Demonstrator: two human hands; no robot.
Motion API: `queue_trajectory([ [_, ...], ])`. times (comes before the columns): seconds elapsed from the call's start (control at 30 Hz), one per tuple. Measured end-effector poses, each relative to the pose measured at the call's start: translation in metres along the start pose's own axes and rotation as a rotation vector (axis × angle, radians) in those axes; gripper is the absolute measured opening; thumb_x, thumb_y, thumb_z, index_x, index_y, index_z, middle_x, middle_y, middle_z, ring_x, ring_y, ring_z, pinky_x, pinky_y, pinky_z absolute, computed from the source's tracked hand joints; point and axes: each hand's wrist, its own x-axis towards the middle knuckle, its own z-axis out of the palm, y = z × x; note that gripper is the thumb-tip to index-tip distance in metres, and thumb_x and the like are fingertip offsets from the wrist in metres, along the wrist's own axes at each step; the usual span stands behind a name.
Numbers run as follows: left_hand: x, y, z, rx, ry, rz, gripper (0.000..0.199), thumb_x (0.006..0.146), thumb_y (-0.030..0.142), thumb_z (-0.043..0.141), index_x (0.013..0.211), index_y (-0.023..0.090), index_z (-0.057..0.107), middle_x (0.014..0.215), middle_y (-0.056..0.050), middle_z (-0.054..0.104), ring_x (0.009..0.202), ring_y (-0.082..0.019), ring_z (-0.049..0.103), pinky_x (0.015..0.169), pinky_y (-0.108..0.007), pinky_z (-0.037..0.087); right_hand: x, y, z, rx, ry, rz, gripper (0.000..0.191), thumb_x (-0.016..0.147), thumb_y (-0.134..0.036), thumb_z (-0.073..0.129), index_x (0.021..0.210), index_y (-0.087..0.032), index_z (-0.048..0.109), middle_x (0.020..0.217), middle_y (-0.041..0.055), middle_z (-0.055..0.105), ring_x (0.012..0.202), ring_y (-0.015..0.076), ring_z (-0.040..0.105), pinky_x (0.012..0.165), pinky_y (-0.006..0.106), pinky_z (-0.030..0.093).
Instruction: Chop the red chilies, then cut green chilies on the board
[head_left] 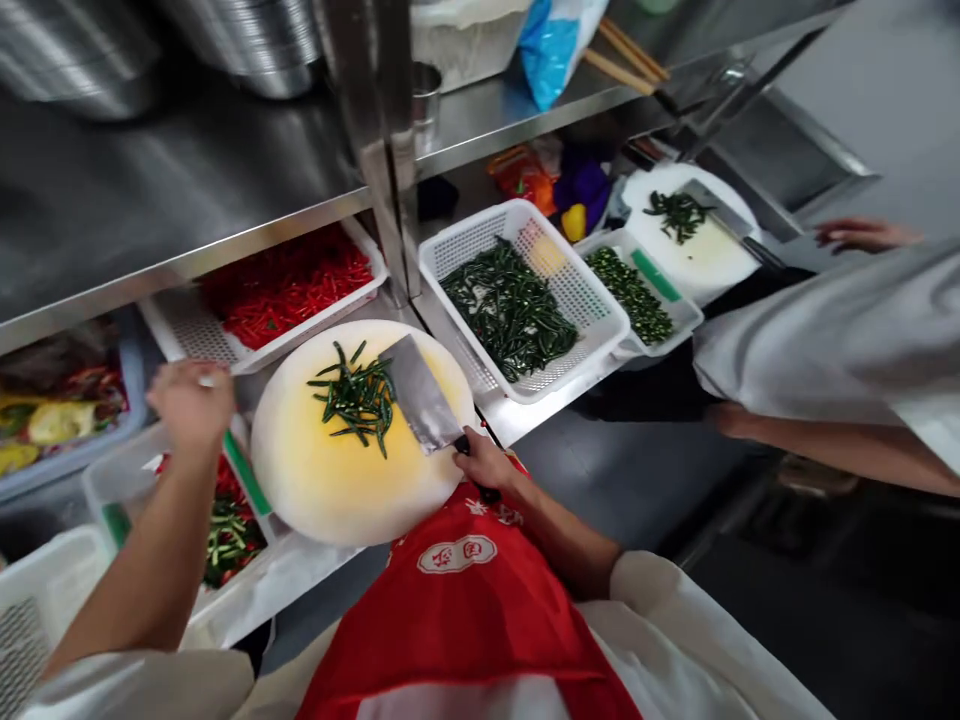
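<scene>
On the round cutting board (pixel 300 490) lies a small heap of green chili peppers (pixel 360 395). My right hand (pixel 484 462) is wrapped round the black handle of a cleaver (pixel 426 395), whose broad blade rests flat on the board beside the peppers. Off the board's left side, my left hand (pixel 193 400) is raised with its fingers curled closed. It is slightly blurred, and what it may hold cannot be made out. Beneath that forearm stands a clear container (pixel 127 470) of cut red and green peppers.
Red chilies (pixel 300 285) fill a white basket (pixel 180 335) behind the board. To the right are a white basket (pixel 592 345) of green chilies and a tub of chopped green pieces (pixel 630 295). A co-worker (pixel 832 330) stands at another board (pixel 720 270) with a cleaver. A steel shelf (pixel 187 240) overhangs.
</scene>
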Motion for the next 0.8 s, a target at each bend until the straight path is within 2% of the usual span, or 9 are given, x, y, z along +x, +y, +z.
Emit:
queue_trajectory([
  [0.1,0.017,0.061,0.059,-0.080,-0.204,0.304,0.040,0.083,0.049,0.047,0.104,0.020,0.064,0.127,-0.005,0.059,0.124,-0.023,0.050,0.113,-0.037,0.034,0.009,-0.017,0.008,0.068,0.056,0.016,0.013,0.075,-0.023,0.056,0.085,-0.021,0.047,0.070,-0.0032,0.052,0.064,0.0127,0.047,0.059,0.023,0.031],
  [0.23,0.017,0.120,0.108,0.035,-0.507,0.466,0.064,0.084,0.057,0.048,0.136,0.019,0.049,0.152,-0.012,0.034,0.142,-0.029,0.029,0.117,-0.041,0.027,0.011,-0.021,0.006,0.138,0.136,0.053,0.010,0.077,-0.022,0.053,0.085,-0.021,0.046,0.070,-0.0034,0.051,0.065,0.0124,0.045,0.059,0.023,0.030],
  [0.3,0.026,0.127,0.118,0.107,-0.558,0.554,0.057,0.086,0.053,0.046,0.132,0.021,0.053,0.150,-0.010,0.037,0.140,-0.028,0.033,0.117,-0.041,0.028,0.008,-0.019,0.008,0.184,0.181,0.094,0.009,0.078,-0.021,0.051,0.084,-0.021,0.046,0.069,-0.0032,0.050,0.064,0.0125,0.045,0.058,0.023,0.030],
  [0.4,0.060,0.136,0.116,0.194,-0.701,0.751,0.043,0.085,0.050,0.045,0.113,0.024,0.065,0.136,-0.007,0.053,0.129,-0.026,0.046,0.115,-0.038,0.032,0.008,-0.021,0.014,0.278,0.239,0.144,0.009,0.078,-0.020,0.052,0.084,-0.021,0.045,0.071,-0.0024,0.052,0.066,0.0130,0.047,0.060,0.024,0.032],
  [0.47,0.089,0.163,0.108,0.235,-0.790,0.900,0.038,0.081,0.052,0.049,0.101,0.026,0.069,0.126,-0.006,0.059,0.126,-0.026,0.049,0.113,-0.039,0.034,0.014,-0.025,0.020,0.356,0.255,0.167,0.009,0.078,-0.019,0.052,0.084,-0.021,0.045,0.070,-0.0028,0.054,0.066,0.0131,0.050,0.061,0.023,0.035],
  [0.53,0.103,0.213,0.103,0.186,-0.771,1.031,0.037,0.082,0.053,0.050,0.097,0.026,0.070,0.123,-0.004,0.060,0.124,-0.026,0.050,0.113,-0.038,0.034,0.023,-0.030,0.024,0.441,0.242,0.182,0.010,0.079,-0.019,0.050,0.087,-0.021,0.045,0.065,-0.0045,0.055,0.061,0.0124,0.053,0.058,0.022,0.037],
  [0.6,0.090,0.278,0.108,0.069,-0.715,1.138,0.041,0.085,0.055,0.047,0.105,0.026,0.068,0.126,-0.004,0.057,0.123,-0.026,0.050,0.113,-0.037,0.034,0.032,-0.033,0.026,0.512,0.202,0.185,0.011,0.081,-0.019,0.048,0.092,-0.021,0.045,0.058,-0.0070,0.054,0.052,0.0114,0.053,0.053,0.021,0.038],
  [0.67,0.050,0.345,0.128,0.005,-0.764,1.257,0.046,0.087,0.056,0.047,0.117,0.026,0.064,0.134,-0.004,0.052,0.127,-0.026,0.046,0.113,-0.036,0.033,0.038,-0.031,0.026,0.552,0.157,0.177,0.013,0.083,-0.020,0.047,0.095,-0.021,0.045,0.053,-0.0086,0.053,0.047,0.0107,0.053,0.050,0.020,0.037],
  [0.8,-0.049,0.457,0.209,0.157,-1.003,1.502,0.085,0.073,0.051,0.071,0.147,0.028,0.036,0.158,-0.008,0.023,0.144,-0.034,0.020,0.118,-0.048,0.020,0.042,-0.019,0.021,0.544,0.084,0.153,0.014,0.084,-0.022,0.048,0.098,-0.020,0.046,0.050,-0.0082,0.054,0.045,0.0108,0.053,0.047,0.019,0.037],
])
